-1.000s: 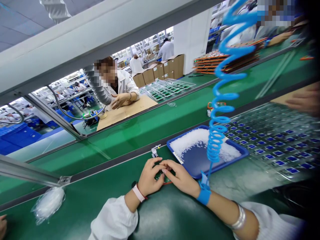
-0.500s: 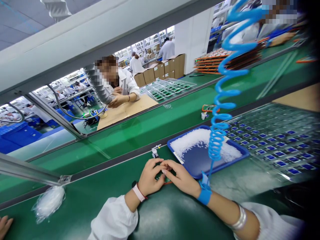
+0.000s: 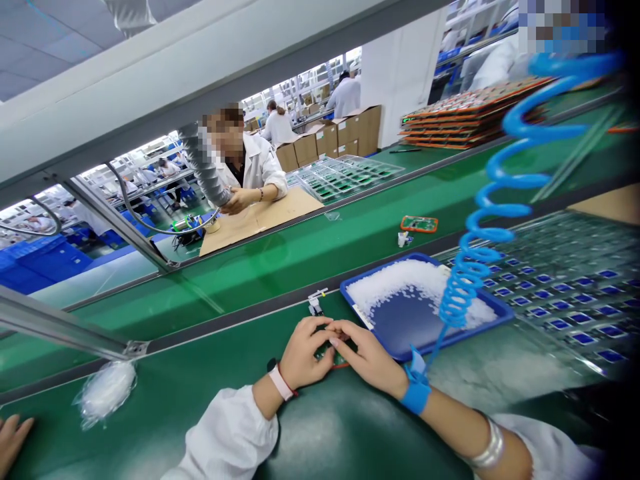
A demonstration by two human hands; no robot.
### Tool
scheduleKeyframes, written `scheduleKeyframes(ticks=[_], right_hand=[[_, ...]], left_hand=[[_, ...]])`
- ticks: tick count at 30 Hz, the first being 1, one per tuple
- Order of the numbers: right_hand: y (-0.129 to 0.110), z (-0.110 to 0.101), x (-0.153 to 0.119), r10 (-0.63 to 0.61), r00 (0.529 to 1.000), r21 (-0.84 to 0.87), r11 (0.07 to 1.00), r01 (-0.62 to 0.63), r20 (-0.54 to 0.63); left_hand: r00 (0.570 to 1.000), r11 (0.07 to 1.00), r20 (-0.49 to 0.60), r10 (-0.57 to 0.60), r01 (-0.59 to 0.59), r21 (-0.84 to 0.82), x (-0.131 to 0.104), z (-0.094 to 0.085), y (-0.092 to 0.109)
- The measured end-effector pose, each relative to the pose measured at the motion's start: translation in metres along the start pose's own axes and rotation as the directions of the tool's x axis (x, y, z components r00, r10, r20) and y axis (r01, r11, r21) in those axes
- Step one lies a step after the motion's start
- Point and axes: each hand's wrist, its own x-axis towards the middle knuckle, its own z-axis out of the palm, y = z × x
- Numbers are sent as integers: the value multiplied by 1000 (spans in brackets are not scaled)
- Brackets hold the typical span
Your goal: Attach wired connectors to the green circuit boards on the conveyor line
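Here, the left hand (image 3: 306, 353) and the right hand (image 3: 373, 357) meet over a green board (image 3: 339, 361)

The fingers of both hands are bent, and their tips come right up to each other. I cannot tell if they pinch something small. The green board has an orange edge. It is low between the hands, mostly hidden, not far from the far edge of the counter (image 3: 215, 380). A small white part (image 3: 316, 305) is just past the hands, by that edge. To the right, a blue tray (image 3: 403, 327) sits along the same edge. White bits (image 3: 380, 290) are heaped at the tray's far edge and right end, and bare blue shows near its front edge. A blue strap (image 3: 416, 395) goes around the right wrist, with a curly blue cord (image 3: 473, 267) going up from it. A clear bag (image 3: 107, 392) of white stuff lies left, near the counter's far edge.
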Motion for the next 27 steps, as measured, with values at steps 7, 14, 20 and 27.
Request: scheduleKeyframes(ticks=[7,14,20,27], right_hand=[[2,1,0,-31,999,-15,999,31,-8],[0,0,0,0,1000,-4,1000,0,-10],[-1,1,0,-6,1000,-24,1000,6,-12],[0,0,-2,-19,1000,-11,1000,19,-4]], left_hand=[[1000,1000,10,1,-1,3,-1,0,-1],[1000,1000,5,1,-1,-9,0,1,0],[1000,1000,18,-8,8,-3,0,-1,1],[999,999,45,-4,2,43,-6,-4,-1]])
